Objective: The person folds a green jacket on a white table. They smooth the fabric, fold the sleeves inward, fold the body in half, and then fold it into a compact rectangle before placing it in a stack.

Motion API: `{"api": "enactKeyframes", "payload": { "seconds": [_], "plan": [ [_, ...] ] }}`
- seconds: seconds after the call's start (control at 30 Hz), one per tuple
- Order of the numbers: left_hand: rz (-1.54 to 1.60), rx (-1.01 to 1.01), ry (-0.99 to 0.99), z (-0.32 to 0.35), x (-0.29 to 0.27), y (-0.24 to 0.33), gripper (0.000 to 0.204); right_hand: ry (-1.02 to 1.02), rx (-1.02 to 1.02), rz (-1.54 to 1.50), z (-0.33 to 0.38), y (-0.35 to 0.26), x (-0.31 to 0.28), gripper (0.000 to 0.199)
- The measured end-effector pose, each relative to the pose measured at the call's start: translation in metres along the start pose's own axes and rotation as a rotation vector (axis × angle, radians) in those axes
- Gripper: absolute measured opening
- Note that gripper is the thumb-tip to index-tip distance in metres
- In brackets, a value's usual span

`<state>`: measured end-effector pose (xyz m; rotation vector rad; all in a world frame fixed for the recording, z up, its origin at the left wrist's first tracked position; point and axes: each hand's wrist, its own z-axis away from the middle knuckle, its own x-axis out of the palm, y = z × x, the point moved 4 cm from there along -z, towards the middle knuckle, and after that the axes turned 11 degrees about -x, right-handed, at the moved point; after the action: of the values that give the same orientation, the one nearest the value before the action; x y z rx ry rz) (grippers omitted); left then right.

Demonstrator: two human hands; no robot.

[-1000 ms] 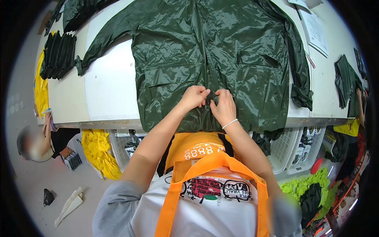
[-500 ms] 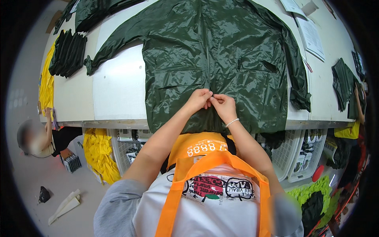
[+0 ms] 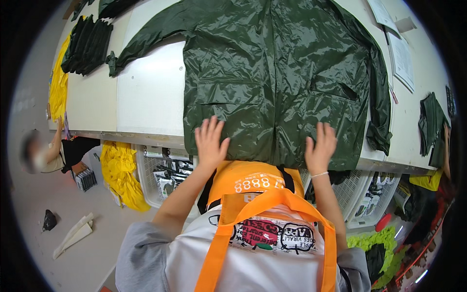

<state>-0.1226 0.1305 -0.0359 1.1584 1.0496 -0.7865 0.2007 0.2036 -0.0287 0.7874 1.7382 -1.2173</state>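
A shiny dark green rain jacket point(image 3: 233, 63) lies spread on the white table, its front closure running down the middle and its hem at the near edge. My left hand point(image 3: 211, 145) rests flat on the lower left part of the jacket, fingers spread, below a pocket flap. On the lower right part lies my right hand point(image 3: 321, 148), also open, with a beaded bracelet at the wrist. Neither hand holds anything. The jacket's left sleeve stretches out to the side, while the right one hangs down alongside the body of the garment.
Folded dark green garments point(image 3: 87, 46) and a yellow garment point(image 3: 59, 82) lie at the table's left end. Papers point(image 3: 400, 61) and a pen lie at right. Below the edge stand white baskets point(image 3: 152, 180) of packets. People work at both sides.
My hands were together, pinching at the jacket's middle closure near the hem. Now they have moved apart, one to each side, and opened flat on the fabric.
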Motion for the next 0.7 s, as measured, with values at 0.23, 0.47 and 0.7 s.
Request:
{"api": "enactKeyframes", "payload": {
  "seconds": [0.23, 0.47, 0.7],
  "plan": [
    [-0.112, -0.102, 0.078, -0.018, 0.013, -0.044, 0.064, -0.069, 0.185, 0.367, 0.026, 0.109, 0.016, 0.056],
    [-0.115, -0.040, 0.256, -0.132, 0.023, -0.041, 0.061, 0.021, 0.157, 0.433, -0.093, 0.145, 0.032, 0.056],
    [0.089, 0.021, 0.056, -0.108, 0.008, 0.058, 0.022, -0.032, -0.149, -0.162, -0.086, -0.013, 0.012, 0.028]
  ]
}}
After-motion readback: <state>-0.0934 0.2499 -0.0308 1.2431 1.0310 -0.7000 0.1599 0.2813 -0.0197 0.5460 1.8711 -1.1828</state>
